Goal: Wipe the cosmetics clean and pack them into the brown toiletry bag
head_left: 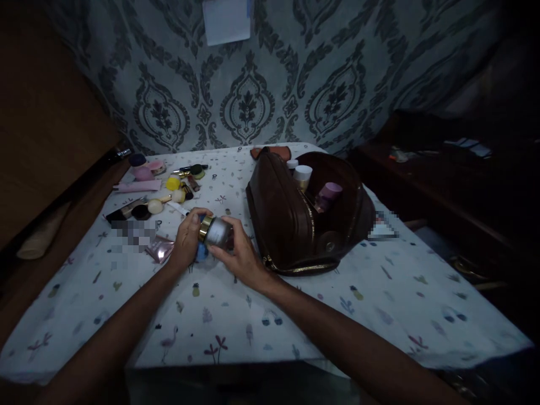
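Between my two hands, above the table, is a frosted cosmetic jar with a gold lid, tipped on its side. My left hand grips the lid end. Around the jar's body and base, my right hand is closed. Just right of my right hand stands a brown makeup bag, unzipped and gaping. Inside it I see a white-capped bottle and a purple-capped tube. Something blue shows below the jar, mostly hidden by my left hand.
Left of my hands lie several cosmetics, among them a pink tube, a yellow sponge and a shiny pink tube. An orange-brown pouch is behind the bag. A patterned cloth covers the table; dark furniture stands at right.
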`<act>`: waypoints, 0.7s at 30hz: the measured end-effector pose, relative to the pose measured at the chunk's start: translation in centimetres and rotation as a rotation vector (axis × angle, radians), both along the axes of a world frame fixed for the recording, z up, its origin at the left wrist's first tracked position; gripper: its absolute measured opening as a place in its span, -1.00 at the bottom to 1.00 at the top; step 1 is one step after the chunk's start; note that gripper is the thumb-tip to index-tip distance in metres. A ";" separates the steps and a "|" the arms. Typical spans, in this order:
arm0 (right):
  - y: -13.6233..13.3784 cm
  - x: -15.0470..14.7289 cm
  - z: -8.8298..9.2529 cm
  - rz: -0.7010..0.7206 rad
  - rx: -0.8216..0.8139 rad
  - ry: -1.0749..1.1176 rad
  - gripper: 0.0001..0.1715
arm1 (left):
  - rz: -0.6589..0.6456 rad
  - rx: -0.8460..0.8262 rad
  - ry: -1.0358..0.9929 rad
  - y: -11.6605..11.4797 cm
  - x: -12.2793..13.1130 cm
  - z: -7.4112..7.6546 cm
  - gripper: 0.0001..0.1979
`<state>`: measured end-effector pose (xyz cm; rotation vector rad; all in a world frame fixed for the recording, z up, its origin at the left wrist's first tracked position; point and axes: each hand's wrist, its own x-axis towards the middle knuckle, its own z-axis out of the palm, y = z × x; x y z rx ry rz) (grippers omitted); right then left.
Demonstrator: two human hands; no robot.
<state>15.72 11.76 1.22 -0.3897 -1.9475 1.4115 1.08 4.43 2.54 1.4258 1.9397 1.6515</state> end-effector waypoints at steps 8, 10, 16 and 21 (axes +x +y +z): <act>-0.1 -0.2 -0.3 0.030 -0.107 0.028 -0.27 | 0.008 0.006 -0.049 0.1 0.1 0.4 -0.64; -0.1 -0.5 -0.3 0.112 -0.369 0.026 -0.29 | 0.016 0.008 -0.091 0.1 0.1 0.6 -0.68; 0.1 -0.9 -0.6 0.237 -0.583 0.020 -0.33 | 0.027 -0.008 -0.098 0.2 -0.1 0.6 -0.70; 0.0 -0.4 -0.7 0.050 -0.115 -0.003 -0.30 | 0.015 0.016 -0.098 0.2 -0.2 0.4 -0.65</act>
